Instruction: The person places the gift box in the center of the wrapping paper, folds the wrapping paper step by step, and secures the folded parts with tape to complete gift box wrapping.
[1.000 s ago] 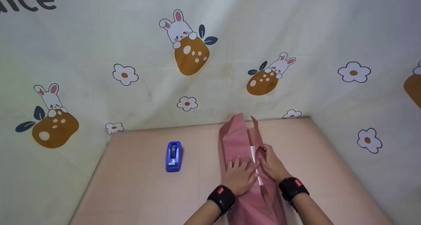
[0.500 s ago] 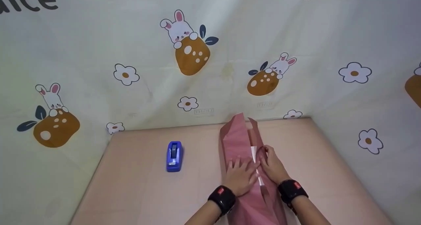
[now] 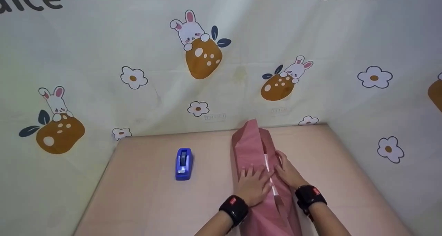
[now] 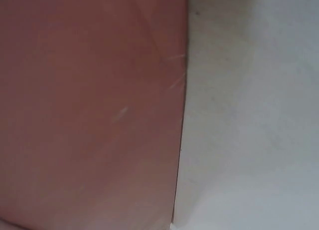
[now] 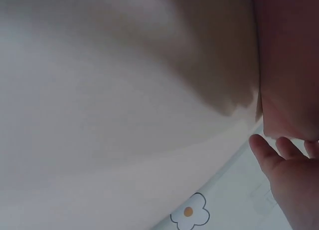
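Note:
A long bundle of dusty-pink wrapping paper (image 3: 247, 149) lies on the table, its two long edges nearly meeting along the top. Between them shows a thin white strip (image 3: 275, 189); the rest of what is inside is hidden. My left hand (image 3: 253, 188) rests flat on the paper's left flap, fingers spread towards the seam. Along the right flap lies my right hand (image 3: 289, 172), its fingers fairly straight against the paper. The left wrist view is filled by pink paper (image 4: 94, 110) beside the pale tabletop. In the right wrist view, fingers (image 5: 266, 152) extend beside the paper.
A blue tape dispenser (image 3: 184, 164) stands on the table left of the bundle. The light pinkish tabletop (image 3: 148, 187) ends at a back edge against a white cloth (image 3: 155, 39) printed with rabbits, fruit and flowers. Black bands (image 3: 234, 210) circle both wrists.
The right flap's raised far end has come down and lies flatter towards the seam. My right hand's fingers have loosened from the flap's edge and lie along it. My left hand stays in place.

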`<action>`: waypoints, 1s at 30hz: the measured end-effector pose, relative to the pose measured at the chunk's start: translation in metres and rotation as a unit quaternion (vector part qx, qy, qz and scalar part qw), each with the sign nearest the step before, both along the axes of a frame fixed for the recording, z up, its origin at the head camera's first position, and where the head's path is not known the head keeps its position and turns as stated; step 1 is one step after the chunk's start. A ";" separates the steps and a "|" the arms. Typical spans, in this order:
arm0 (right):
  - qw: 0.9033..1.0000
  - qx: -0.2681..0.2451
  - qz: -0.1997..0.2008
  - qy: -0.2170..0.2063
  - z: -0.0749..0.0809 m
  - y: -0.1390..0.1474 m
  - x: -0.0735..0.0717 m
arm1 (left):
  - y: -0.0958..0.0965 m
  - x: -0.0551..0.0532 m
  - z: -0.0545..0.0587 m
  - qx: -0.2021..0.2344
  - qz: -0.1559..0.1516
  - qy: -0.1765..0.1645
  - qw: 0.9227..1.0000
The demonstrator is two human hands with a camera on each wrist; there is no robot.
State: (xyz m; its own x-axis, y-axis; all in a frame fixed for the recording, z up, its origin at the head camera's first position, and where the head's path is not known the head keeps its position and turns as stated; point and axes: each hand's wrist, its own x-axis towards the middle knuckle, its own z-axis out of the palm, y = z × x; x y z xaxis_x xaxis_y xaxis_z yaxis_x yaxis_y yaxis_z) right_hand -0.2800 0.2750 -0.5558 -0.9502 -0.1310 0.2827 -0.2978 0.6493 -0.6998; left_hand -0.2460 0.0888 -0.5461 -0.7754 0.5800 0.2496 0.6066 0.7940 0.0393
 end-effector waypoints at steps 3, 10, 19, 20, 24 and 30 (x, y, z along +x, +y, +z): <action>1.000 0.002 0.005 -0.029 0.007 0.001 -0.002 | 0.001 0.000 -0.001 0.002 -0.003 0.005 1.000; 0.998 0.018 0.016 -0.064 0.010 0.000 -0.003 | 0.003 0.003 -0.001 0.009 -0.003 0.009 1.000; 0.994 0.090 0.056 -0.036 0.009 0.001 0.025 | 0.002 0.000 -0.003 0.009 0.002 -0.002 1.000; 0.993 0.099 0.063 -0.030 0.010 0.001 0.030 | 0.001 0.000 -0.003 0.009 0.002 -0.004 1.000; 0.985 0.153 0.075 0.008 0.014 -0.005 0.045 | -0.001 0.000 -0.002 0.010 0.003 -0.010 1.000; 0.980 0.191 0.031 0.046 0.021 -0.018 0.060 | -0.001 0.001 -0.002 0.015 0.004 -0.014 1.000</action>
State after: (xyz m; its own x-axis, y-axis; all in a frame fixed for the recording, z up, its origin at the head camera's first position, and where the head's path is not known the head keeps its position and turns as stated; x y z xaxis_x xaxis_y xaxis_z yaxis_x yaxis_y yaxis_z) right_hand -0.2202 0.2572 -0.5344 -0.9101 -0.3008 0.2851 -0.3952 0.8371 -0.3783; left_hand -0.2453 0.0882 -0.5478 -0.7866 0.5664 0.2459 0.5988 0.7969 0.0800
